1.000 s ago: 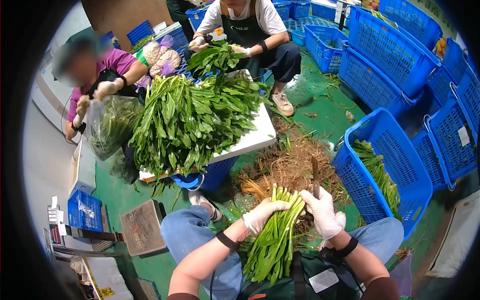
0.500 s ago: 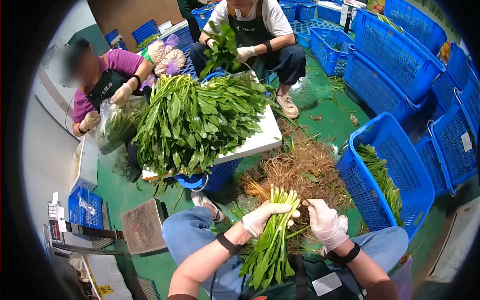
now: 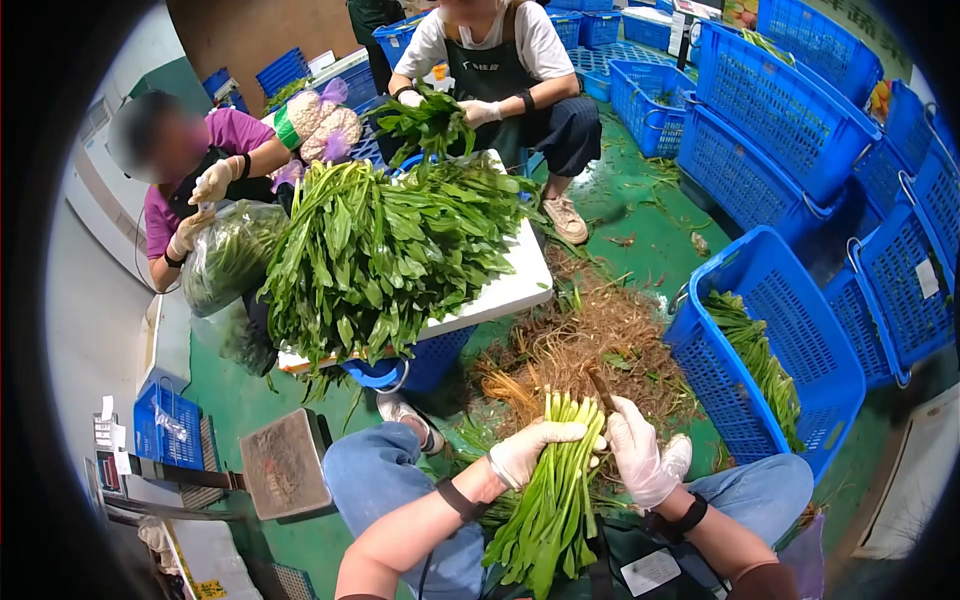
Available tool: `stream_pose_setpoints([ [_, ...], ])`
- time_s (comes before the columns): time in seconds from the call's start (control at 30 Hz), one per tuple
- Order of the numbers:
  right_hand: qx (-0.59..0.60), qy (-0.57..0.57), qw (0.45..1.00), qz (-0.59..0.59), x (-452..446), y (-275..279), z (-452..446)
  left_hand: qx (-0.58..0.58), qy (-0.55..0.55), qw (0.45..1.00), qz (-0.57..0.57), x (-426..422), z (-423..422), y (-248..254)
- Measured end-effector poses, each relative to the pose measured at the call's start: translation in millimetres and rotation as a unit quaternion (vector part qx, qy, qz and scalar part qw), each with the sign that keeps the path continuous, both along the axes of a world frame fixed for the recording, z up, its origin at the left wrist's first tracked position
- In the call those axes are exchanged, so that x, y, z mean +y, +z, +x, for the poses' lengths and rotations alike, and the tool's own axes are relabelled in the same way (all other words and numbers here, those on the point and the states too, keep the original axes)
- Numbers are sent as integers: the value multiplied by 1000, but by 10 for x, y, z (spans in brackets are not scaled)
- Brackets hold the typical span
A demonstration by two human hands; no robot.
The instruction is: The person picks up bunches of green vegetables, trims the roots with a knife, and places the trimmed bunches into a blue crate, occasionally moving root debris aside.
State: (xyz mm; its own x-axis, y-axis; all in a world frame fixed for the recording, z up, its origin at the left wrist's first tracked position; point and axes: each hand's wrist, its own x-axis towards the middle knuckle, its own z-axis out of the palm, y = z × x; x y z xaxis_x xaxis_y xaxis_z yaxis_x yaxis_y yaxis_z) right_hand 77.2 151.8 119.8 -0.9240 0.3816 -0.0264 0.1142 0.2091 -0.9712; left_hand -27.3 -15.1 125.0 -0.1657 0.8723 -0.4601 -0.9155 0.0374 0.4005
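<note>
The left hand (image 3: 535,450) is closed round a bunch (image 3: 548,515) of greens, thumb across the pale stems, holding it above the person's lap. The stem ends point to the far side and the leaves hang towards the near side. The right hand (image 3: 640,460), just right of the bunch, grips a knife (image 3: 600,388) whose blade stands beside the stem ends; whether it touches them I cannot tell. Both hands wear pale gloves.

Beyond the bunch, a heap of brown roots (image 3: 600,335) lies on the green floor (image 3: 645,225). To the right stands a blue crate (image 3: 800,290) with more greens (image 3: 755,365) lying along its left side. Far left of the roots, a large leafy pile (image 3: 390,255) covers most of a white worktop (image 3: 505,290), which sits on a blue basket (image 3: 440,360). A scale (image 3: 285,465) stands on the left. At the far left, a co-worker holds a clear bag (image 3: 230,255) of greens; another, beyond the worktop, holds a leafy handful (image 3: 425,125).
</note>
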Motion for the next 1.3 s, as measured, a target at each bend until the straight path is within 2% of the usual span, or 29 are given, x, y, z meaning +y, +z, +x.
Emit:
stream_pose_setpoints([
  [0.03,-1,-1,1000,-1,-11,-36,-10,13,-8,1000,-10,0,7,-20],
  [0.1,-1,-9,995,-103,-36,-112,-55,11,-5,1000,-14,14,11,-29],
  [0.13,0,-10,995,-104,-38,-109,-55,-3,-10,1000,-16,8,-1,-21],
  [0.2,17,-56,997,-45,-34,-32,-76,-14,-16,1000,-17,28,-2,6],
  [0.27,-4,-59,998,-34,-26,-117,-94,28,26,999,-17,64,56,33],
  [0.37,-20,-50,999,-5,-10,-141,-81,39,7,999,-11,42,22,-151],
  [0.43,19,-58,993,100,0,86,-57,59,1,998,-24,15,3,-31],
  [0.5,83,10,980,179,119,184,-23,-27,18,999,24,-14,-5,6],
  [0.57,104,62,962,245,201,224,2,-33,21,999,33,-25,-33,-67],
  [0.67,127,71,942,302,228,193,1,-30,6,999,44,-63,-65,-48],
  [0.87,115,91,938,313,228,244,47,-49,3,999,23,-35,-65,-62],
  [1.1,92,63,929,352,190,-52,49,-9,-31,999,32,-19,-65,-9],
  [1.17,67,54,945,316,190,-233,68,-5,-33,999,18,-22,-62,11],
  [1.2,-112,115,912,376,318,-575,72,11,-50,998,38,-57,-68,41],
  [1.23,-212,152,898,353,488,-901,143,62,-61,994,60,-63,-65,166],
  [1.3,-218,72,917,325,441,-748,152,62,-35,995,65,-116,-94,287],
])
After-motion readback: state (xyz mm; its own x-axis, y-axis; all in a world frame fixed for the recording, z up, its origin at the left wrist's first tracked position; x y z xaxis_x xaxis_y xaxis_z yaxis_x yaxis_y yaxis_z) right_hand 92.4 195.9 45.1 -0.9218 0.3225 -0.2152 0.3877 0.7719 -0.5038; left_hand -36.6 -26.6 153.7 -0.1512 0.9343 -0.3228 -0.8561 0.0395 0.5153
